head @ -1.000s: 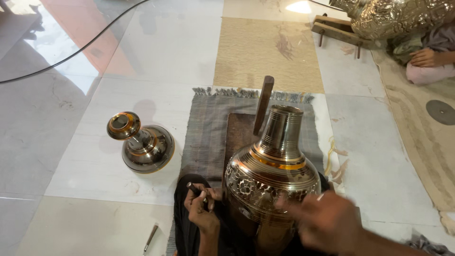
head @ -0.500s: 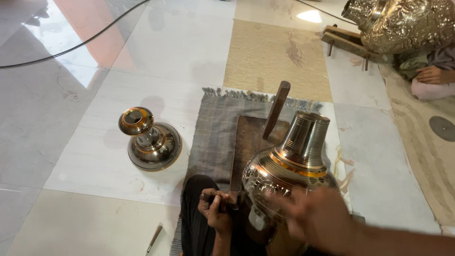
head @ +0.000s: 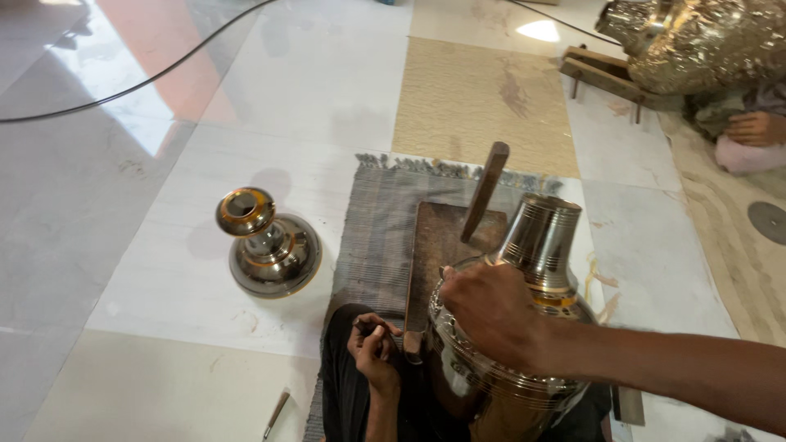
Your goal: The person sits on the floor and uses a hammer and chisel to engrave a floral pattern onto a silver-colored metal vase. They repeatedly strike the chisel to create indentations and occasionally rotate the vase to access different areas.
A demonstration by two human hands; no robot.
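Seen from the head camera: one large engraved metal vase [head: 524,327], upright but leaning a little, standing on a dark wooden board [head: 438,245] between the knees, ribbed neck pointing up and away

Right hand [head: 491,311] spread over the vase's shoulder, palm and fingers pressed against the metal, steadying it rather than closing round it

Left hand [head: 372,344] low beside the vase's left flank, fingers curled tight on one small thin tool [head: 366,327], too small to tell what kind; not touching the vase as far as can be seen

One wooden handle [head: 485,192] rising at a slant from the board just behind the vase

One striped grey mat [head: 381,229] with a fringed far edge under the board, laid on pale floor tiles [head: 164,270]

One second metal piece, a smaller domed vessel with a flared gold-rimmed top [head: 268,245], standing on the tiles left of the mat, well apart from both hands

One thin metal tool [head: 276,413] lying on the tile near the mat's near-left corner

One dark cable [head: 123,90] curving across the floor at the far left

One big embossed brass vessel [head: 704,41] at the far right on a low wooden stand [head: 602,74], with another person's hand [head: 753,127] beside it
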